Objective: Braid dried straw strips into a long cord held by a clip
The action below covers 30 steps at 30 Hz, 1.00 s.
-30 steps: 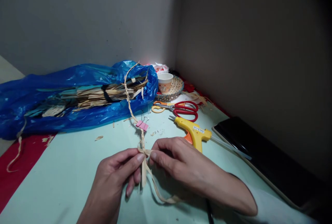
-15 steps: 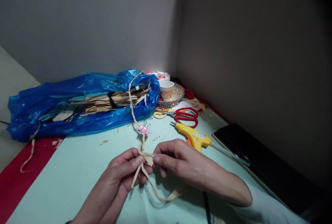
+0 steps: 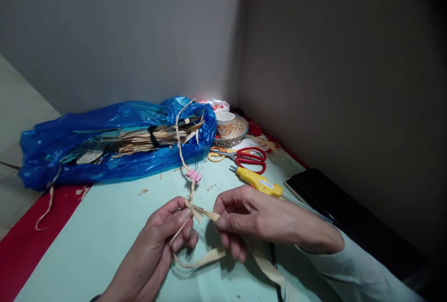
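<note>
A thin braid of pale dried plant strips (image 3: 180, 146) runs from the blue bag down toward me, with a pink binder clip (image 3: 193, 175) fastened on it. Just below the clip, my left hand (image 3: 164, 232) pinches the braid's lower end, where loose strips fan out. My right hand (image 3: 247, 220) grips one flat strip (image 3: 211, 216) between thumb and fingers and holds it out to the right. Another loose strip (image 3: 206, 259) curls beneath both hands above the table. A longer piece hangs below my right wrist.
Behind lies a blue plastic bag (image 3: 104, 171) with bundled dried strips (image 3: 139, 141). Red-handled scissors (image 3: 251, 160), a yellow glue gun (image 3: 260, 181), a paper cup (image 3: 224, 125) on a woven basket (image 3: 240, 127) and a black flat object (image 3: 321, 195) stand to the right, near the wall.
My right hand has moved a little to the right, drawing a strip out from the braid's end. My left hand stays at the same spot, still pinching. The view has shifted slightly.
</note>
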Tool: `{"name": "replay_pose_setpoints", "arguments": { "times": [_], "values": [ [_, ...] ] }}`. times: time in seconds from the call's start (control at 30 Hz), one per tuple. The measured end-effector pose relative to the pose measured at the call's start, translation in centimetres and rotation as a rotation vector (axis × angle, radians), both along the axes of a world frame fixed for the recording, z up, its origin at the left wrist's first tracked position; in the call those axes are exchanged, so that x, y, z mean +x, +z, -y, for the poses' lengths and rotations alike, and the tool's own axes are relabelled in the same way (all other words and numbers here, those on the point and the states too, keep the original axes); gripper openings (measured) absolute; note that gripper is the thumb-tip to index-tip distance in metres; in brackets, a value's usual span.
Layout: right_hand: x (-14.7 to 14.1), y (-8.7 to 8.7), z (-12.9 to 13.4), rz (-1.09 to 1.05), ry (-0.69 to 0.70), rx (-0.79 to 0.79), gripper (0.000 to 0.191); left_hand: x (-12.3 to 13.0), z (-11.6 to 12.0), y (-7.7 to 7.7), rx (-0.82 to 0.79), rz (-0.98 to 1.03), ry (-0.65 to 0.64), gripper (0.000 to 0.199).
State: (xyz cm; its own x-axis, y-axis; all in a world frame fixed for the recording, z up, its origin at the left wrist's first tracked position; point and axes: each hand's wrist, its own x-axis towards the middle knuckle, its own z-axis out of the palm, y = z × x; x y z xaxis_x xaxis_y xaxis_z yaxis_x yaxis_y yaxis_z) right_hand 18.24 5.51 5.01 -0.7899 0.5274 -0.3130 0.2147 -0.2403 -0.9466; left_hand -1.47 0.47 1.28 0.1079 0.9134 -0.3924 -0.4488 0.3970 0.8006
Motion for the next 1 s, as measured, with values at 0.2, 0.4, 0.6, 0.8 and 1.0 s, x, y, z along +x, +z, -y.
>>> {"name": "replay_pose_setpoints", "arguments": {
  "times": [0.2, 0.4, 0.6, 0.8, 1.0],
  "values": [
    [0.5, 0.4, 0.3, 0.025, 0.191, -0.065, 0.03, -0.4, -0.1, -0.1, -0.032, -0.014, -0.034, 0.018],
    [1.3, 1.2, -0.6, -0.098, 0.08, -0.135, 0.033, -1.1, -0.3, 0.3, -0.053, -0.205, -0.088, 0.022],
    [1.8, 1.8, -0.7, 0.176, 0.323, 0.457, 0.028, -1.3, -0.6, 0.2, 0.042, -0.135, -0.131, 0.021],
    [-0.5, -0.4, -1.0, 0.058, -0.118, 0.491, 0.041, -0.2, -0.3, 0.2, 0.065, -0.221, -0.142, 0.019],
    [-2.8, -3.1, -0.1, 0.093, -0.286, 0.721, 0.016, 0.8, 0.0, -0.6, 0.073, -0.473, -0.068, 0.022]
  ]
}}
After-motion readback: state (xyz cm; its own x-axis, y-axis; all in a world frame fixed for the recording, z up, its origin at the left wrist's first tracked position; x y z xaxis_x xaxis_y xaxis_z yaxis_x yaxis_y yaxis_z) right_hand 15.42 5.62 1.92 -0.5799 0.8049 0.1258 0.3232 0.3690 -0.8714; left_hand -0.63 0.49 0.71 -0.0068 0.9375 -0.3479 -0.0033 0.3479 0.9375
